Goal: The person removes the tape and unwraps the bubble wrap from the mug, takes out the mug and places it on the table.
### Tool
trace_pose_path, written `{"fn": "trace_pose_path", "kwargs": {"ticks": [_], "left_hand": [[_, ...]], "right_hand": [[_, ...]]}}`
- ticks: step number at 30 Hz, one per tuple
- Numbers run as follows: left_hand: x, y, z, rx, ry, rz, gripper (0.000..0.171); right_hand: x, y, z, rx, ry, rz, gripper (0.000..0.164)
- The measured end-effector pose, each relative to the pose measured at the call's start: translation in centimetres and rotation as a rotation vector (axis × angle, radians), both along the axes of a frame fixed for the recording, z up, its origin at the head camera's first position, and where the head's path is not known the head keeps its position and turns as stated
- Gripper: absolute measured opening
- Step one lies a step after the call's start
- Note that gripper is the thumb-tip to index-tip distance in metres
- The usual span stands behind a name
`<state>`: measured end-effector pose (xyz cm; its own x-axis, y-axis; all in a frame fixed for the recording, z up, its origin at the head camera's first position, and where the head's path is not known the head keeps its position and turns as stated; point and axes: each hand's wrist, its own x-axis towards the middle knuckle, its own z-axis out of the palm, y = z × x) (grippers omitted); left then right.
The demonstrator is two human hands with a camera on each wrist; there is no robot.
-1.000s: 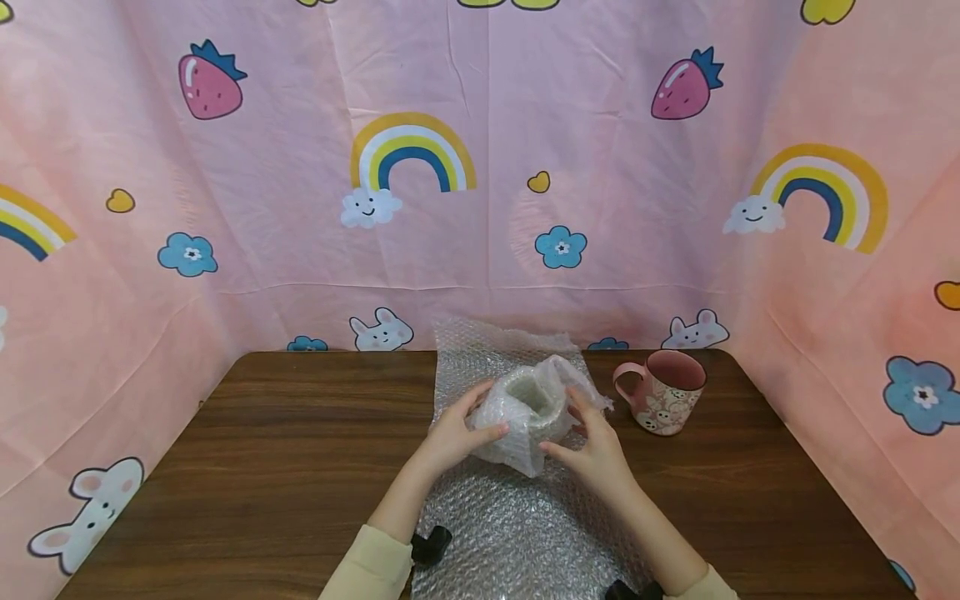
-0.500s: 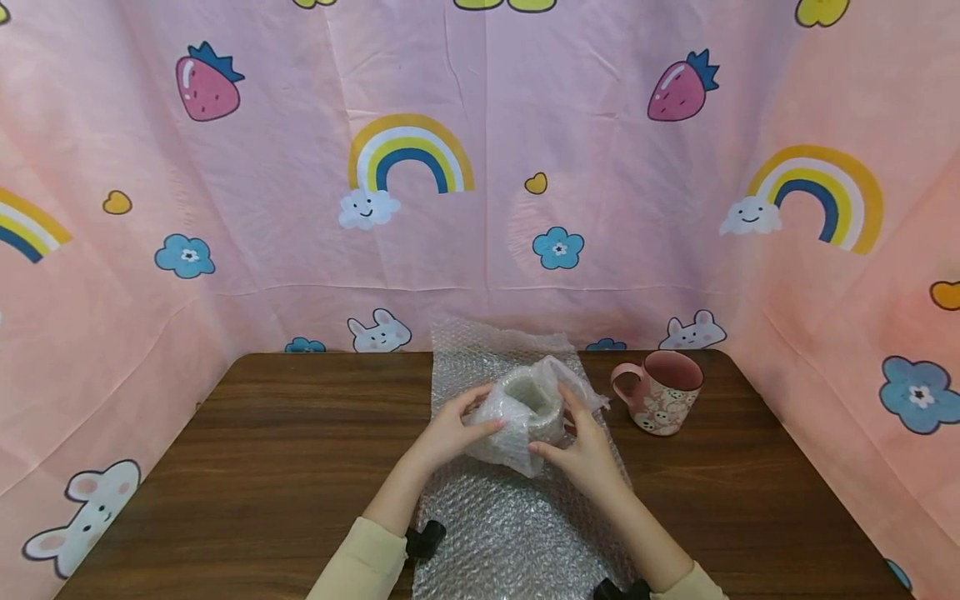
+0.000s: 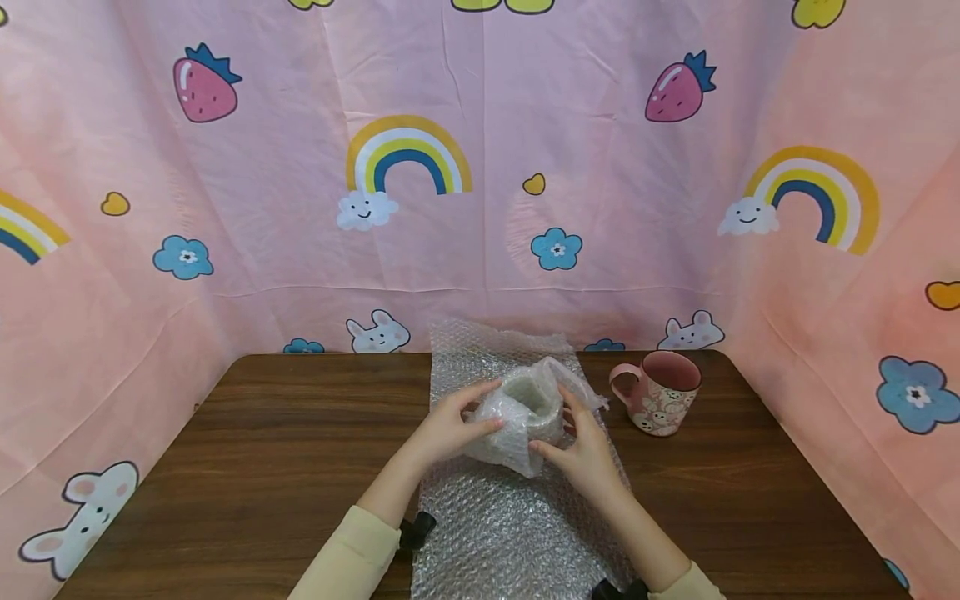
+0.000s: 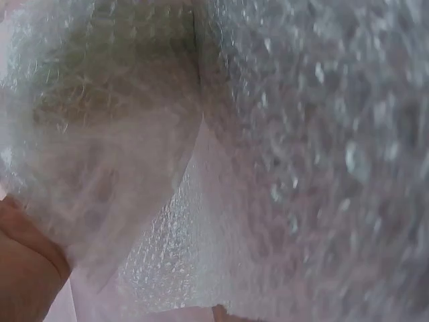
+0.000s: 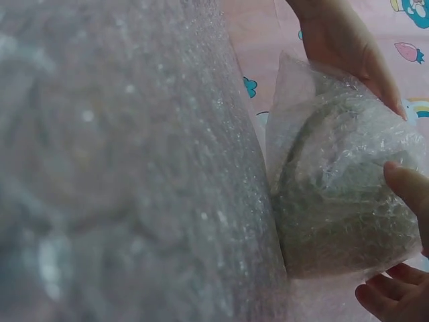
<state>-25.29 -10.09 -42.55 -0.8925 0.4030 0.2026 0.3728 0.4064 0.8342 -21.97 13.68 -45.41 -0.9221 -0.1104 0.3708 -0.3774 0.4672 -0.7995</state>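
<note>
A greenish, round-mouthed vessel wrapped in bubble wrap (image 3: 546, 428) stands on a long bubble wrap sheet (image 3: 517, 533), its opening facing up. My left hand (image 3: 448, 427) holds its left side, thumb in front and fingers behind. My right hand (image 3: 588, 452) grips the right side, its thumb near the front edge. In the right wrist view the wrapped vessel (image 5: 335, 201) shows a curved, handle-like band through the plastic, with a loose flap of wrap at one end. The left wrist view has the wrapped vessel (image 4: 100, 114) close up and blurred; most fingers are hidden there.
A pink mug (image 3: 666, 400) with a pale printed pattern stands upright at the right rear, handle to the left. The brown wooden table (image 3: 262, 467) extends on both sides. A patterned pink cloth (image 3: 480, 250) hangs behind and beside it.
My right thumb has shifted slightly left along the wrapped vessel. My left forearm has swung a little outward to the left. The vessel has hardly moved; the head view has drifted slightly.
</note>
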Motion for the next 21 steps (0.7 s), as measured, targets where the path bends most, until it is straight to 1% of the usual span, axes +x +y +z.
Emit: {"fn": "trace_pose_path", "kwargs": {"ticks": [4,7,13,21], "left_hand": [[-0.23,-0.22,0.26,-0.008,0.027,-0.036,0.053],[-0.38,-0.25,0.37,-0.009,0.047,-0.044,0.049],[-0.54,-0.05,0.36,-0.045,0.110,-0.030,0.044],[-0.42,0.52,0.45,-0.106,0.243,0.002,0.034]], "right_hand": [[-0.03,-0.04,-0.07,0.005,0.006,-0.006,0.093],[-0.05,-0.11,-0.03,0.004,0.008,-0.009,0.092],[-0.15,-0.12,-0.05,0.000,0.007,-0.009,0.092],[-0.17,0.03,-0.13,0.001,0.011,-0.008,0.093]]}}
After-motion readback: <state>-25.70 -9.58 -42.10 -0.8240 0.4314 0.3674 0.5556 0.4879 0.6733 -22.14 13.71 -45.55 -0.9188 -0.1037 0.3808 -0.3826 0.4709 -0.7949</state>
